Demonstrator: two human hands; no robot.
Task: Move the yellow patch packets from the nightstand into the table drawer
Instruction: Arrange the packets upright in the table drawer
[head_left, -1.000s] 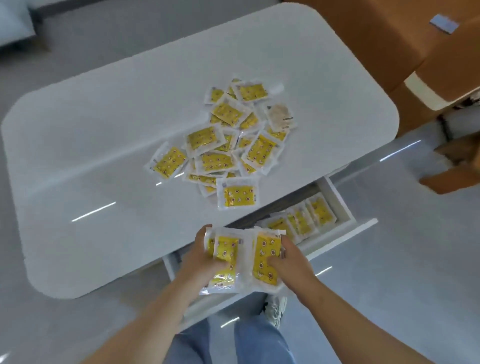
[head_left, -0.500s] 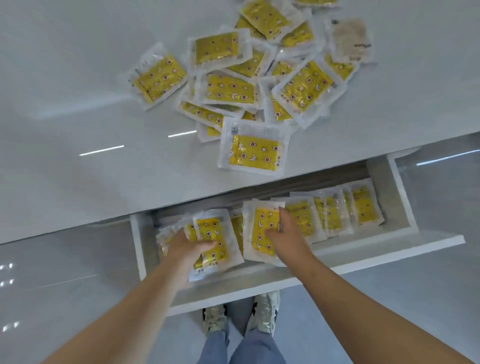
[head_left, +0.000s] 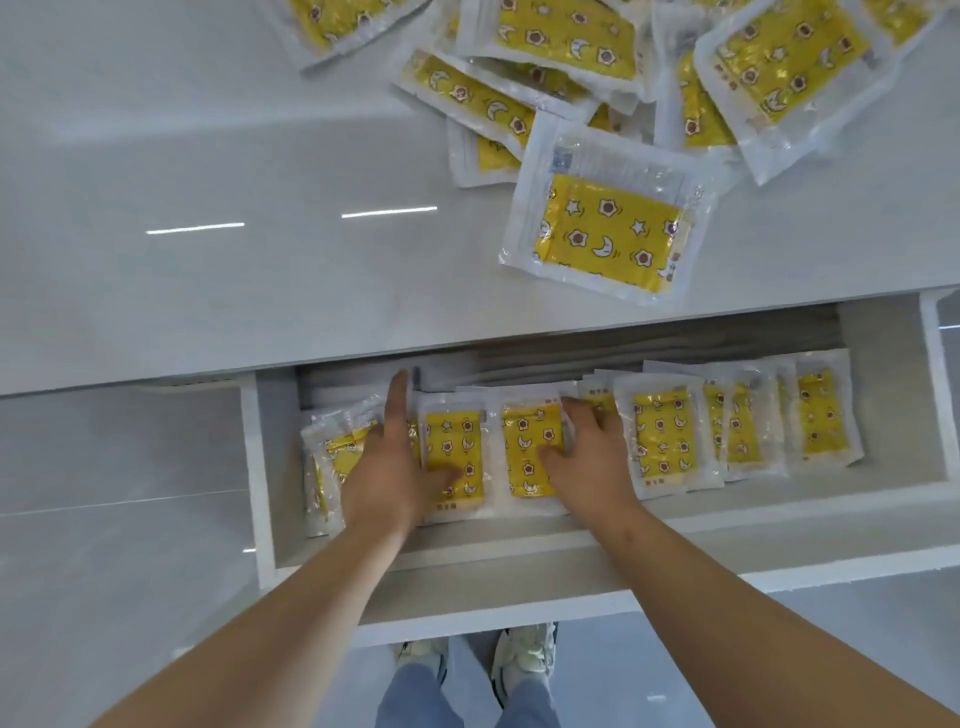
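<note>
The white drawer (head_left: 519, 592) is pulled out under the white tabletop (head_left: 208, 156). Both my hands are inside it. My left hand (head_left: 387, 470) grips a yellow patch packet (head_left: 452, 441), thumb on its face and fingers straight along its left edge. My right hand (head_left: 589, 457) holds a second packet (head_left: 527, 441) beside it, thumb on top. A row of several overlapping packets (head_left: 665, 436) fills the drawer's right part, and crumpled ones (head_left: 337, 452) lie at its left. A pile of several packets stays on the tabletop, the nearest (head_left: 608, 234) close to the front edge.
The tabletop's front edge overhangs the back of the drawer. The drawer's front panel juts toward my legs, and my shoes (head_left: 524, 649) stand just below it. Glossy grey floor lies on both sides.
Both hands went from above the drawer down into it with their packets. The view has dropped closer to the drawer, so the pile sits at the top edge.
</note>
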